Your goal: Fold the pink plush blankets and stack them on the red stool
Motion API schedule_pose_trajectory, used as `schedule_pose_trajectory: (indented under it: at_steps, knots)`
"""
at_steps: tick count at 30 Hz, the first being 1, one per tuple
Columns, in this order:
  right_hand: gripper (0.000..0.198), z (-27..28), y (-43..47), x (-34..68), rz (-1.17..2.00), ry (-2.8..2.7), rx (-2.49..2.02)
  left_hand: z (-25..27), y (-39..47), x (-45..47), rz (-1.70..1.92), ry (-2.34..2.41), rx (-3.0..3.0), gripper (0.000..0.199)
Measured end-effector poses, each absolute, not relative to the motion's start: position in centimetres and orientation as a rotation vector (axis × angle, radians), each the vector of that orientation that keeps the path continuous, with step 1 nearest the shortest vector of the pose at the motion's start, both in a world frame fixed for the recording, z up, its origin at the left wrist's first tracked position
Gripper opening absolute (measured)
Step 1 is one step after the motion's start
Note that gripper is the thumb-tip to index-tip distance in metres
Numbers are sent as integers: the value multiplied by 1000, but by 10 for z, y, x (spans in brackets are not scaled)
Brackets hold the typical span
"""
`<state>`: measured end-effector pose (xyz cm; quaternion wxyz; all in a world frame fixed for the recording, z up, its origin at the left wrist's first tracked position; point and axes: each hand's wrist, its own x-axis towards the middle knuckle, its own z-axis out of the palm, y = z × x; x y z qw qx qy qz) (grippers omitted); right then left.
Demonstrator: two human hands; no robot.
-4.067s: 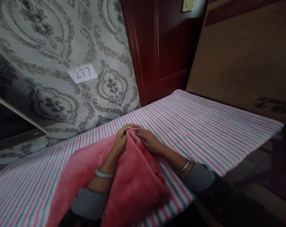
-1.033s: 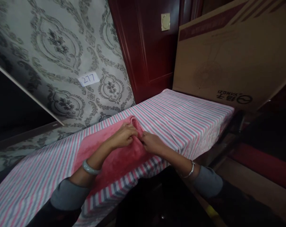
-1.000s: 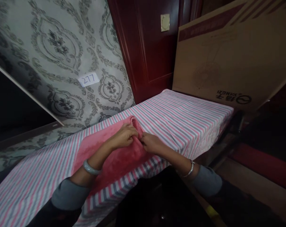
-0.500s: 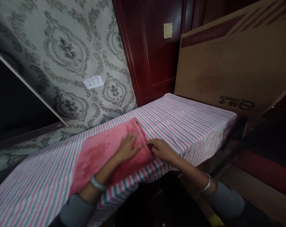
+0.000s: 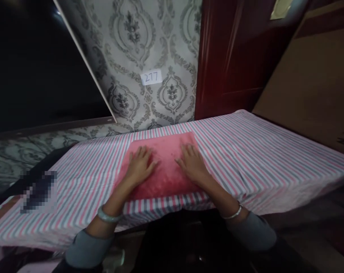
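Observation:
A pink-red plush cloth (image 5: 164, 178), folded into a flat rectangle, lies on a striped sheet (image 5: 86, 178) in pink, white and grey. On its left part rests my left hand (image 5: 139, 163), palm down with the fingers spread. My right hand (image 5: 193, 163) lies flat on the right part of the cloth, fingers stretched toward the far edge. Neither hand grips the cloth. What kind of cloth it is, such as a towel or a small blanket, I cannot tell.
Behind the covered surface stands a patterned wall with a paper label (image 5: 151, 77) reading 277. A large dark screen (image 5: 44, 64) is at the left. A dark red door (image 5: 225, 57) and a big cardboard box (image 5: 311, 87) stand at the right.
My right hand has left the cloth's right edge, where its fingers were bent, and now lies flat on top. My left hand is now at the left part. The view has turned left.

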<state>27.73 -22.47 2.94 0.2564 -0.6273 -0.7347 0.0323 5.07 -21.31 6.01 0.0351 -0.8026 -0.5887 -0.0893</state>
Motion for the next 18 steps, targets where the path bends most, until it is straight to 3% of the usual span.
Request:
schedule_pose_trajectory:
  at_steps: [4, 18]
  knots:
    - [60, -2, -227, 282, 8, -2034, -1776, 27, -220, 14, -171, -2016, -2335, 64]
    - [57, -23, -224, 295, 36, -1990, -1636, -11, -205, -8, -666, -1901, -2474, 64]
